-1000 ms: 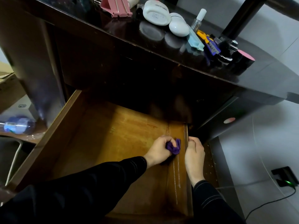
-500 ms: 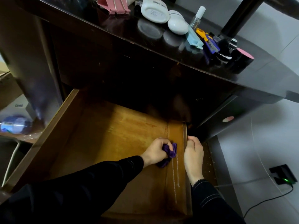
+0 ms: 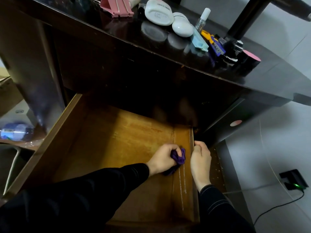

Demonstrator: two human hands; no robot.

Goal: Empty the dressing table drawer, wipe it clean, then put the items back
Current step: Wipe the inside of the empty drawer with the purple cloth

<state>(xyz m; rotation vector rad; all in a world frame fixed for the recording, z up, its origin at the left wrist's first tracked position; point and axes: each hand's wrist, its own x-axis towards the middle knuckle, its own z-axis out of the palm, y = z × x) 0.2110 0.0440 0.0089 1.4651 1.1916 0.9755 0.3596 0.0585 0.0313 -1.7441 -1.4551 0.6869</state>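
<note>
left hand (image 3: 162, 159): fingers curled tight round the cloth, pressing it onto the drawer floor
cloth (image 3: 179, 156): purple, bunched into 1 wad, just beside the right wall
right hand (image 3: 200, 158): fingers hooked over the right wall (image 3: 191, 137), bracing it
streaks (image 3: 182, 187): pale lines on the floor along that wall, probably unwiped residue
step: wiping, judged mid-task
tip: open the wad flatter, run long strokes along the seam into the corner, and steady the drawer
drawer (image 3: 55, 140): pulled out, bare orange-brown wood with a worn finish, nothing inside
table top (image 3: 117, 36): dark gloss
items: 2 white containers (image 3: 159, 12), spray bottle (image 3: 202, 19), pink stand (image 3: 117, 7), clips, all up on the table top and not yet returned
</note>
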